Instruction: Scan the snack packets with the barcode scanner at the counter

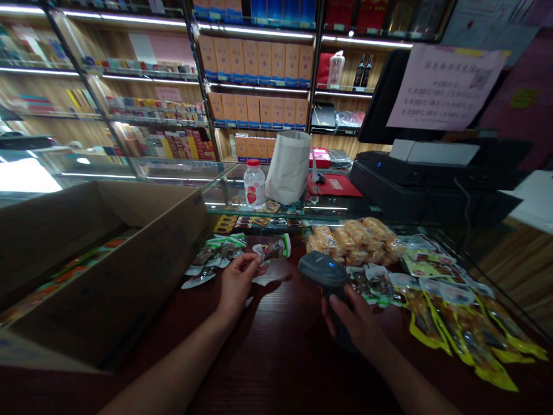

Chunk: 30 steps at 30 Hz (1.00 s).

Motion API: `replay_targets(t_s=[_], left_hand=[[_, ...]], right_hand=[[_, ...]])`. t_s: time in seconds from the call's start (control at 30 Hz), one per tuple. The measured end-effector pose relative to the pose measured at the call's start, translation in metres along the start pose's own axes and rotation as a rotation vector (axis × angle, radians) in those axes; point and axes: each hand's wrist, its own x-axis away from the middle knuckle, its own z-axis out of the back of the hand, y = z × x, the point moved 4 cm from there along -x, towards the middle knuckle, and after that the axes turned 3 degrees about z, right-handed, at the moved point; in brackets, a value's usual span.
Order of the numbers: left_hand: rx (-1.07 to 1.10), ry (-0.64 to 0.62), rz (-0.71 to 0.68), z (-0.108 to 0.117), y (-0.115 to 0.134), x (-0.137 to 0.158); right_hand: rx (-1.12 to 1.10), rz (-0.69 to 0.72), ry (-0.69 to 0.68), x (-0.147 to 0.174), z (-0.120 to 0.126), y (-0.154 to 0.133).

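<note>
Between the thumb and fingers of my left hand point(238, 282) is one end of a small clear snack packet point(273, 249) with a green-and-white edge. Similar snack packets point(218, 253) lie just left of that hand, beside the cardboard box. A dark handheld barcode scanner point(323, 270) is gripped in my right hand point(352, 317), its head tilted toward the left and a blue light lit on top. Right of the scanner lie more small dark snack packets point(375, 283). Behind it is a pile of wrapped, golden-brown snacks point(355, 239).
An open cardboard box point(173, 230) with orange-green packets inside stands at left. Yellow-edged food pouches point(464, 323) lie at right. On the glass counter are a red-capped bottle point(254, 187), a white paper bag point(288, 167) and a black printer-like machine point(427, 184). Stocked shelves stand behind.
</note>
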Motion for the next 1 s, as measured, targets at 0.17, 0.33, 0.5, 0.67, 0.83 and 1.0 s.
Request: replay_targets(t_s=[0.17,0.33,0.5,0.67,0.83,1.0], left_hand=[[-0.024,-0.006,-0.017,0.000,0.001,-0.001],[-0.063,-0.022,-0.036,-0.002,0.002,0.001],[-0.075,-0.028,-0.053,-0.002,0.000,0.001],[-0.062,-0.029,-0.039,-0.002,0.000,0.000],[-0.041,-0.060,0.000,-0.007,0.000,0.004],[-0.067,-0.235,0.149,-0.030,-0.014,0.023]], right_hand=[[0.004,0.017,-0.006,0.001,0.001,-0.003],[0.012,0.006,0.015,0.001,0.004,-0.001],[0.018,0.006,0.006,0.001,0.004,-0.001],[0.004,0.011,-0.024,-0.001,0.004,0.000],[-0.050,0.015,-0.056,0.000,0.002,-0.001],[-0.172,0.027,-0.130,0.001,-0.006,-0.006]])
